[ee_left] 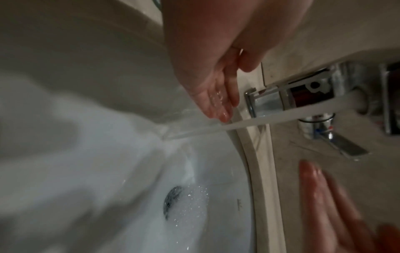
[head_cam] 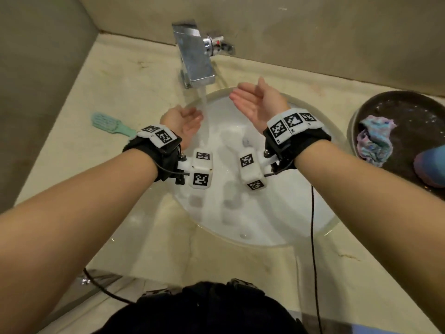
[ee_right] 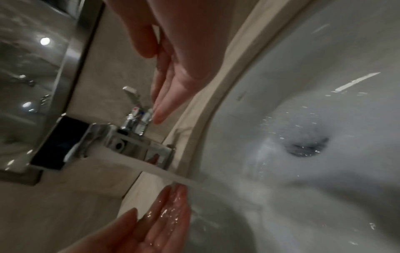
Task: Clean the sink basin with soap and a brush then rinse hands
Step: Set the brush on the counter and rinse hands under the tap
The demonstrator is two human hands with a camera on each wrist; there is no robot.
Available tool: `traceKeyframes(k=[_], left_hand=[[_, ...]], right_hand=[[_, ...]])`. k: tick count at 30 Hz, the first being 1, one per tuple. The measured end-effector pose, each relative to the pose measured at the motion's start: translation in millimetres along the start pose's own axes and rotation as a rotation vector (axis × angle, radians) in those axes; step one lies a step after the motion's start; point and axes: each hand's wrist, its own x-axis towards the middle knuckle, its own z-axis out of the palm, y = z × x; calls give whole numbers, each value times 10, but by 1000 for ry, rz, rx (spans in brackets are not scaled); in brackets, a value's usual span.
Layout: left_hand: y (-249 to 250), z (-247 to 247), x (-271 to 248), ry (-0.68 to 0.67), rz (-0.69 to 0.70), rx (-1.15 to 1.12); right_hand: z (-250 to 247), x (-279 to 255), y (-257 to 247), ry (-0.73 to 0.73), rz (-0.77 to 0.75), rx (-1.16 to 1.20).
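White basin (head_cam: 277,213) below open hands (water (head_cam: 203,102) wetting left hand (head_cam: 185,120)).

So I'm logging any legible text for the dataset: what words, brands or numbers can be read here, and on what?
None can be read.
Sink basin: a small mark by the rim, too blurred.
Wrist bands: square black-and-white code patterns; tiny characters beside them, too small.

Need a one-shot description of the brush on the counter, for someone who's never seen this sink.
Start at the round white sink basin with the chrome faucet running into it. On the beige counter to its left, beyond the left hand, lies the brush, flat and untouched. It is the only mint-green thing there, with a slotted paddle head and a short handle pointing toward the basin.
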Motion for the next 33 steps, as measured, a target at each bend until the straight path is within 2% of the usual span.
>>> traceKeyframes(k=[3,7,11,22,30,33], left_hand=[[76,0,-65,-40,-15,24],[118,22,-131,-79,-16,47],[111,54,-136,-86,-36,45],[29,29,-12,-36,-63,63],[34,111,-14,-51,-96,-52],[31,184,-9,-69,-123,-166]], right_hand=[[321,112,-100,-69,-26,-117],[507,274,-162,-48,-84,-199],[475,338,-180,9,-114,-225],[451,413,-155,0,-139,-206],[416,440,-144,6,-157,-213],[334,382,-61,24,-79,-203]])
